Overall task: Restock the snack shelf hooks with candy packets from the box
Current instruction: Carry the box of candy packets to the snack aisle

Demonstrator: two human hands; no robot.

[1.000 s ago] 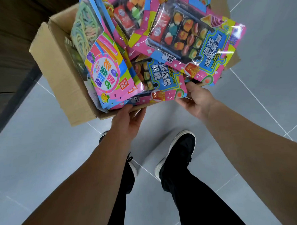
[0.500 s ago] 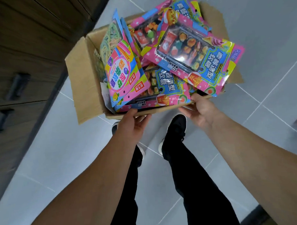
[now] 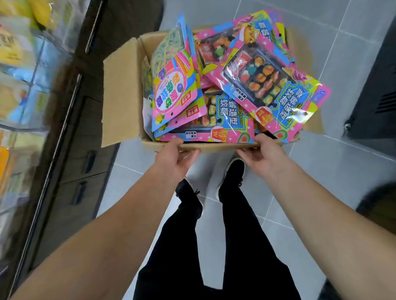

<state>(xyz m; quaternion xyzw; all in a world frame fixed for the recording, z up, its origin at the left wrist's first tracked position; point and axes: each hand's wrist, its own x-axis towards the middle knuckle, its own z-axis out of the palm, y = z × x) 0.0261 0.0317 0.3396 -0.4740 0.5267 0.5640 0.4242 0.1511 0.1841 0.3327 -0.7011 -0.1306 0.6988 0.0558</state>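
Our left hand and right hand grip the near edge of the cardboard box, carried above the floor and heaped with candy packets. The shelf stands left; we judge restocking unstarted, no packet lifted out.

The box, plain brown cardboard with its flaps standing open, is sitting level above the floor, overflowing with candy packets. Pink sushi-gummy packets are lying flat and overhanging the right rim; a noodle-candy packet is leaning upright against the left wall.
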